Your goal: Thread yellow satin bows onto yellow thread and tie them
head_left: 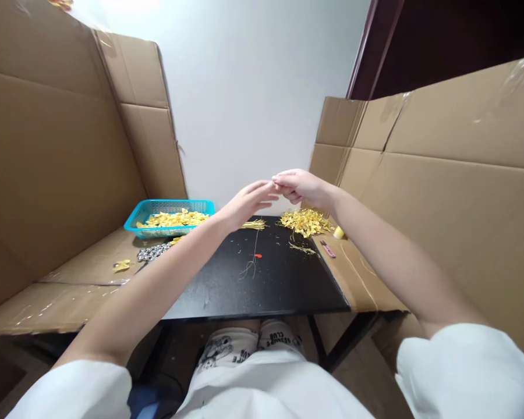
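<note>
My left hand [251, 201] is raised above the far part of the black table, with its fingers stretched out and slightly apart. Its fingertips meet those of my right hand [300, 186], whose thumb and index finger are pinched together while the others curl in. Whatever lies in that pinch is too small to make out. Below the hands, a thin thread [255, 244] runs up from the table toward them; I cannot tell whether it is held. By the thread lies a small red piece [258, 256]. Beyond my left hand is a bundle of thin yellow strips [254, 224].
A blue basket [135, 233] of yellow ribbon-like pieces stands at the left, near a silvery beaded heap [153, 252]. A yellow pile [305, 221], pink-handled thread snips [328, 249] and a yellow spool [339, 233] are at the right. Cardboard walls [454, 134] flank the table [279, 291].
</note>
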The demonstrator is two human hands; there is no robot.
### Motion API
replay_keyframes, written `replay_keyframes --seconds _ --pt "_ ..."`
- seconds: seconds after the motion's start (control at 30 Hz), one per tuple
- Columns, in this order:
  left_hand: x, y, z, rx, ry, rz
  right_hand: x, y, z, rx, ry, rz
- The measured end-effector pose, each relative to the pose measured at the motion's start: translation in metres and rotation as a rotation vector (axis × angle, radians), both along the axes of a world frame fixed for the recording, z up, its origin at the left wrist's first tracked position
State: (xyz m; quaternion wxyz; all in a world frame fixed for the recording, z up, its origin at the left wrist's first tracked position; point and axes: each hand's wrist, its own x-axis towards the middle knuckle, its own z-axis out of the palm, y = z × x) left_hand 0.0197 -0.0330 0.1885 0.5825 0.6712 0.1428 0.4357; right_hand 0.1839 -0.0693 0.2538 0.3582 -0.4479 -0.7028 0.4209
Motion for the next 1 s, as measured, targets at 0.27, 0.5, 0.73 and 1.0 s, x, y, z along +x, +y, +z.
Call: replay_keyframes --seconds 0.27,0.5,0.73,1.0 --pt "0.006 0.012 0.065 0.036 0.37 0.027 0.006 0.003 0.012 -0.009 0.006 -0.028" --pt "-0.017 0.009 0.07 -0.202 0.017 -0.073 0.028 0.013 -0.059 -0.199 0.231 0.05" --pt "-0.068 0.009 0.088 -0.154 -0.334 0.077 0.078 0.01 -0.165 -0.403 0.22 0.018" --pt "-0.123 -0.004 0.14 -0.016 -0.405 0.108 0.126 -0.022 -0.219 -0.554 0.145 -0.083"
